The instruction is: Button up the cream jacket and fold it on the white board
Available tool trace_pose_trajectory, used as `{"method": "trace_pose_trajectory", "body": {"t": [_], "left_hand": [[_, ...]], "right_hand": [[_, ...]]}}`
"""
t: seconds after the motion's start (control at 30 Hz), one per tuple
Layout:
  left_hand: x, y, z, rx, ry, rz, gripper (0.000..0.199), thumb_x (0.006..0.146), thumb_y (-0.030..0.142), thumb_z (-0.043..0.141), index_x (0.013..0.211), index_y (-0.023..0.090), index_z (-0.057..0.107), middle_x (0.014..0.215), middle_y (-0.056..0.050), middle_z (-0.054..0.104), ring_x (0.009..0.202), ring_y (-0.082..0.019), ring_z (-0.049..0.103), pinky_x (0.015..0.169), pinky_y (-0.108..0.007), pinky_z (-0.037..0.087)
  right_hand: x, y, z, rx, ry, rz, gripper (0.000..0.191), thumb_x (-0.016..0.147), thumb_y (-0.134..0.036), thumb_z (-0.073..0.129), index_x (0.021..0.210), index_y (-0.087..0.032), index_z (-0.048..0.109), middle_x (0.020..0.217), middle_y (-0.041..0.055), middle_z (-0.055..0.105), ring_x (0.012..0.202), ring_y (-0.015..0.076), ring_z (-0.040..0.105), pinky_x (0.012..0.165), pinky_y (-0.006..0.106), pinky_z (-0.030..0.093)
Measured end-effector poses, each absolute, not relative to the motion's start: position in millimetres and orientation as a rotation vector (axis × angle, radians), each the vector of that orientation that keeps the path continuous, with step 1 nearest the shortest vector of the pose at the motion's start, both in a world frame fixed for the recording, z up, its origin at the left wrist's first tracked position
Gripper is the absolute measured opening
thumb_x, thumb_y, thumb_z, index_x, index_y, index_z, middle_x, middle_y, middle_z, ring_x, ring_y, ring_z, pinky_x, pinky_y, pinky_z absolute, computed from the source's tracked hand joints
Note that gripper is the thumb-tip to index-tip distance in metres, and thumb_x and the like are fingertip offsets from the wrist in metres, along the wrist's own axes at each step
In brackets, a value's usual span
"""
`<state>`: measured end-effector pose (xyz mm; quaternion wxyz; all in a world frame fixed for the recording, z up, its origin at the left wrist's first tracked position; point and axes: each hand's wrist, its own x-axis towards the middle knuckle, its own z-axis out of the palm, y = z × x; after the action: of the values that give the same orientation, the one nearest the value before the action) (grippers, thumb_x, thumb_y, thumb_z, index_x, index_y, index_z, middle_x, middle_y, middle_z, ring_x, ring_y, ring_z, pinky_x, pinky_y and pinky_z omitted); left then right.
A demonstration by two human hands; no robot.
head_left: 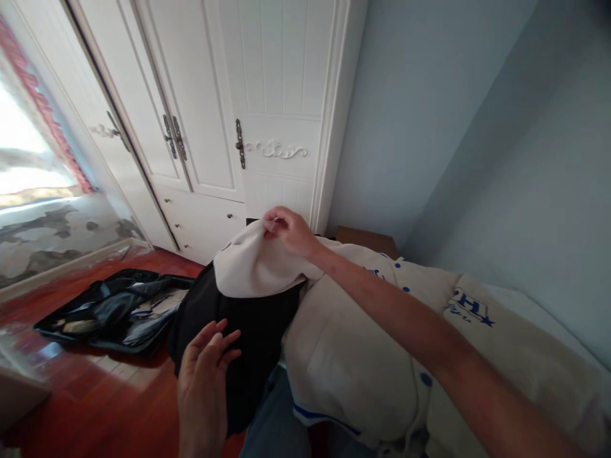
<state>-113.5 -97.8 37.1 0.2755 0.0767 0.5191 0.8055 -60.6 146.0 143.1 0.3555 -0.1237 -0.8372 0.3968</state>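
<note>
A cream jacket (353,343) with blue buttons, blue trim and a blue letter patch lies spread across the lower middle and right. My right hand (286,230) pinches the edge of its cream cloth near the cabinet and lifts it. Below and to the left, my left hand (207,356) is raised with its fingers apart, holding nothing, in front of a black cloth-like item (258,324). Part of the jacket overlaps that black item. My right forearm crosses over the jacket.
An open black suitcase (114,312) with packed clothes lies on the red wooden floor (86,407) at left. A white wardrobe (281,76) stands ahead. Behind the jacket is a brown box (367,240). A cardboard-coloured object (19,394) sits at lower left.
</note>
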Motion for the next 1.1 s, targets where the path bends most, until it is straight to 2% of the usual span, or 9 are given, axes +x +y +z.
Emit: {"method": "trace_pose_trajectory", "body": {"t": [0.17,0.27,0.37,0.5,0.63,0.73,0.87,1.0,1.1], "left_hand": [[-79.8,-59.6,63.1,0.299,1.088,2.06,0.057,0.066,0.049,0.078,0.108,0.019,0.055,0.119,-0.011,0.065,0.109,-0.027,0.065,0.078,-0.032,0.054],[-57.1,-31.5,70.6,0.359,1.046,1.954,0.059,0.062,0.046,0.083,0.105,0.016,0.055,0.103,-0.008,0.066,0.083,-0.018,0.067,0.062,-0.024,0.051],[-32.5,-11.9,75.4,0.553,1.107,1.822,0.062,0.064,0.046,0.083,0.109,0.013,0.056,0.098,-0.008,0.068,0.048,-0.002,0.047,0.041,-0.016,0.029],[3.0,0.7,79.1,0.854,1.094,1.525,0.068,0.065,0.048,0.082,0.115,0.009,0.058,0.082,-0.006,0.068,0.04,0.0,0.031,0.039,-0.017,0.017],[30.4,7.9,66.6,1.189,1.182,1.215,0.067,0.065,0.042,0.081,0.12,0.011,0.059,0.102,-0.013,0.068,0.057,-0.009,0.055,0.049,-0.021,0.039],[34.3,10.3,47.6,1.477,1.38,1.216,0.063,0.067,0.039,0.077,0.123,0.014,0.06,0.125,-0.016,0.06,0.092,-0.024,0.065,0.076,-0.035,0.053],[17.8,10.4,30.3,1.703,1.785,1.434,0.065,0.075,0.043,0.07,0.13,0.013,0.054,0.14,-0.019,0.051,0.135,-0.036,0.042,0.111,-0.053,0.033],[-1.9,15.3,25.9,1.629,1.699,1.272,0.062,0.088,0.054,0.053,0.133,0.012,0.051,0.136,-0.02,0.056,0.13,-0.031,0.051,0.11,-0.047,0.037],[-11.1,25.9,23.1,1.743,1.606,1.215,0.046,0.096,0.046,0.04,0.127,0.016,0.057,0.13,-0.015,0.062,0.125,-0.027,0.056,0.107,-0.041,0.039]], "right_hand": [[52.4,144.9,153.0,-0.266,-2.012,1.198,0.057,0.085,-0.061,0.066,0.105,-0.01,0.053,0.108,0.0061,0.055,0.085,0.0047,0.057,0.082,0.018,0.054],[128.5,125.5,143.5,-0.358,-1.974,1.163,0.058,0.082,-0.062,0.069,0.095,-0.008,0.054,0.123,0.0088,0.051,0.095,0.0057,0.057,0.084,0.017,0.055],[200.6,96.9,118.2,-0.528,-1.892,1.176,0.053,0.081,-0.056,0.072,0.093,-0.008,0.055,0.128,0.0097,0.049,0.105,0.009,0.056,0.085,0.018,0.057],[276.0,55.4,66.5,-0.878,-1.812,1.405,0.055,0.077,-0.056,0.075,0.094,-0.008,0.054,0.128,0.0117,0.05,0.104,0.0121,0.06,0.086,0.022,0.057],[313.0,34.4,31.0,-1.173,-1.788,1.525,0.067,0.074,-0.067,0.071,0.1,-0.009,0.054,0.125,0.0153,0.052,0.09,0.0142,0.064,0.08,0.025,0.057],[312.1,38.5,32.1,-1.257,-1.844,1.262,0.073,0.079,-0.073,0.061,0.114,-0.01,0.055,0.115,0.0145,0.056,0.088,0.0136,0.062,0.072,0.023,0.054],[274.2,47.7,50.1,-1.124,-2.108,0.912,0.074,0.085,-0.065,0.058,0.136,-0.013,0.05,0.129,0.0125,0.05,0.116,0.0166,0.055,0.095,0.028,0.051],[217.4,50.0,57.4,-1.101,-2.52,0.709,0.101,0.074,-0.052,0.076,0.156,-0.012,0.032,0.152,0.0136,0.022,0.144,0.026,0.026,0.123,0.04,0.028],[188.5,58.0,58.5,-1.418,-2.606,0.564,0.113,0.069,-0.04,0.081,0.159,-0.004,0.023,0.148,0.0215,0.025,0.136,0.0312,0.036,0.114,0.039,0.037]]}}
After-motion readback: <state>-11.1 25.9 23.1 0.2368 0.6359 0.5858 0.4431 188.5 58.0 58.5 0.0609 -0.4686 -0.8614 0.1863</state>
